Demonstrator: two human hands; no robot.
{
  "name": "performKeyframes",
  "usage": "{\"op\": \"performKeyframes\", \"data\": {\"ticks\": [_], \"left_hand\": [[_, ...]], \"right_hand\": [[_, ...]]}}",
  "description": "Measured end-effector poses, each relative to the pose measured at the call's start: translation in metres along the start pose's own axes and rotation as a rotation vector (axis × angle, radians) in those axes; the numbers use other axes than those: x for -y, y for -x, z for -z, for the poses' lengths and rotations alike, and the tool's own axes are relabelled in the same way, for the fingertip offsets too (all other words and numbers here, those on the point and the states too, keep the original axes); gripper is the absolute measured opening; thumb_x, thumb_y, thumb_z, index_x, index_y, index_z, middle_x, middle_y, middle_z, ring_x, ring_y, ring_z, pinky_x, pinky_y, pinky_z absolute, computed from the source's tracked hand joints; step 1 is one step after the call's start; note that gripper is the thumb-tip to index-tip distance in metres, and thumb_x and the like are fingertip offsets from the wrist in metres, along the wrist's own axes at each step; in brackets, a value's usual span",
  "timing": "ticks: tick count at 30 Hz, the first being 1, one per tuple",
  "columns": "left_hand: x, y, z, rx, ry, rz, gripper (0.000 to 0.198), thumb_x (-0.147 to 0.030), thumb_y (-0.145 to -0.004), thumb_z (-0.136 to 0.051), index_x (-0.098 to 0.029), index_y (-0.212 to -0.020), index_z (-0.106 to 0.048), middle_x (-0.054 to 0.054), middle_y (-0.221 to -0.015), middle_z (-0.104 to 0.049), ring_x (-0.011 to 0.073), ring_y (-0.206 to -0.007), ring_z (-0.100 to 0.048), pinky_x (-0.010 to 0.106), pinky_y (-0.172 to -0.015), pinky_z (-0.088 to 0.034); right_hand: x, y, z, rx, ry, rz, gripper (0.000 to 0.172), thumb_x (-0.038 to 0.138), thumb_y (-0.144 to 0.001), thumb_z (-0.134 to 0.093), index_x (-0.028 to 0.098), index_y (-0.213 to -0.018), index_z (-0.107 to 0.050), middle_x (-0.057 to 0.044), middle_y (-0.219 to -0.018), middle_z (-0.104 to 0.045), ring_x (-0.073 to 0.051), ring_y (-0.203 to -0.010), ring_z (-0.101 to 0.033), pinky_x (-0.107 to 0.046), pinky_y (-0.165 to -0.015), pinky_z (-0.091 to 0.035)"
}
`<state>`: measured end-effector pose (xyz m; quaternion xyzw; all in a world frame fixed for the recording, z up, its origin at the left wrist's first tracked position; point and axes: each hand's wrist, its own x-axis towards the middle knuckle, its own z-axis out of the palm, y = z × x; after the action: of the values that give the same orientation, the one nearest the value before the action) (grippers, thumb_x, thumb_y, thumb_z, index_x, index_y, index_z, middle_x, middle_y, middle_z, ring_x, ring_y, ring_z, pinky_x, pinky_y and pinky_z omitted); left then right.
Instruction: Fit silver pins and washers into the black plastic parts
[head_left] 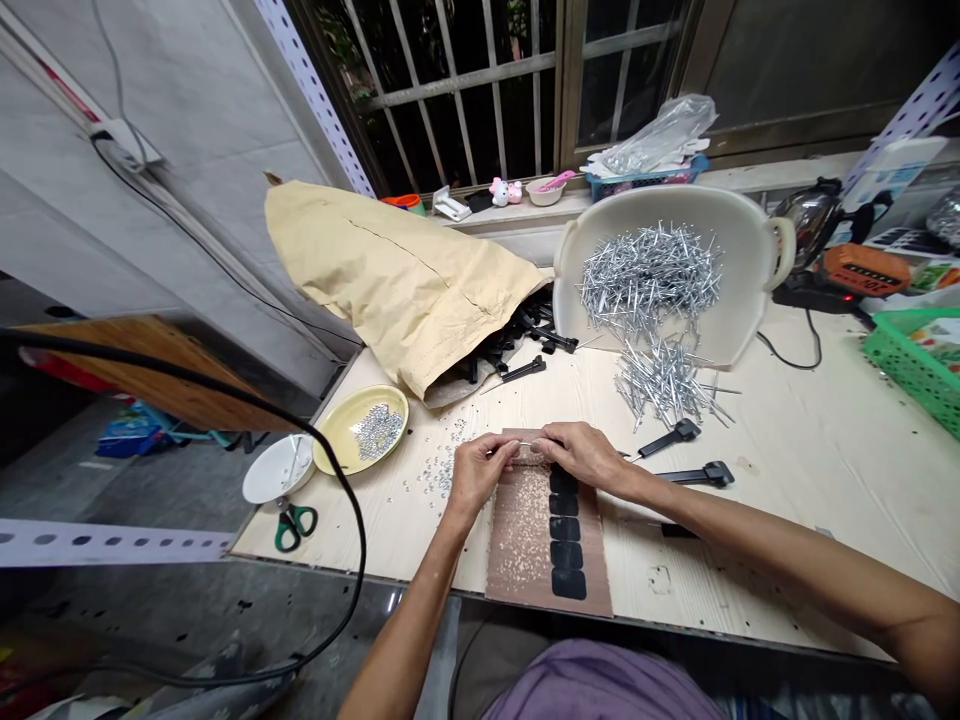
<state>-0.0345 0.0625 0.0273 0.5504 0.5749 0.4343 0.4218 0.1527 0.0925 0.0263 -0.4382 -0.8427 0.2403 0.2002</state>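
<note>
Over the far end of a brown board (517,585), my left hand (478,470) and my right hand (579,452) meet, fingertips pinched on a thin metal pin (527,444) that spans between them. A column of black rounded pads (566,555) runs along the board's right side, and pale crumbs cover its left part. Small shiny pieces (437,475) lie scattered beside my left hand. Right of my right hand lie black plastic parts with metal shafts (670,438). A heap of metal pins (667,380) spills from a tipped white basin (739,300).
A paper sack (405,285) with black parts at its mouth lies at the back left. At left stand a yellow bowl (341,412), a white bowl (262,470) and green-handled scissors (295,527). A black cable (352,500) hangs across the left foreground. A green basket (911,365) sits far right.
</note>
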Motion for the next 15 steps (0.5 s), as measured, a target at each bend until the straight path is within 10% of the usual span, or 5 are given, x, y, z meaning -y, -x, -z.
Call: {"op": "performKeyframes", "data": {"ticks": [7,15], "left_hand": [[0.008,0.003,-0.012,0.051,-0.024,-0.020,0.039,-0.040,-0.076,-0.062,-0.021,-0.110,-0.067,0.006,-0.093,-0.062,0.0113,-0.062,-0.054,0.023,-0.052,-0.045],[0.021,0.016,-0.023,-0.057,-0.182,0.005,0.056,-0.044,-0.081,-0.055,-0.018,-0.130,-0.050,-0.001,-0.071,-0.053,0.0100,-0.058,-0.045,0.024,-0.060,-0.040]], "right_hand": [[-0.024,0.024,0.012,-0.091,0.026,0.014,0.025,0.037,-0.093,-0.044,0.020,-0.085,-0.061,-0.001,-0.084,-0.061,-0.012,-0.071,-0.055,-0.022,-0.059,-0.035],[-0.066,0.035,0.015,-0.173,0.276,0.064,0.029,0.035,-0.095,-0.040,0.016,-0.085,-0.061,-0.005,-0.083,-0.058,-0.015,-0.078,-0.052,-0.025,-0.059,-0.036]]}}
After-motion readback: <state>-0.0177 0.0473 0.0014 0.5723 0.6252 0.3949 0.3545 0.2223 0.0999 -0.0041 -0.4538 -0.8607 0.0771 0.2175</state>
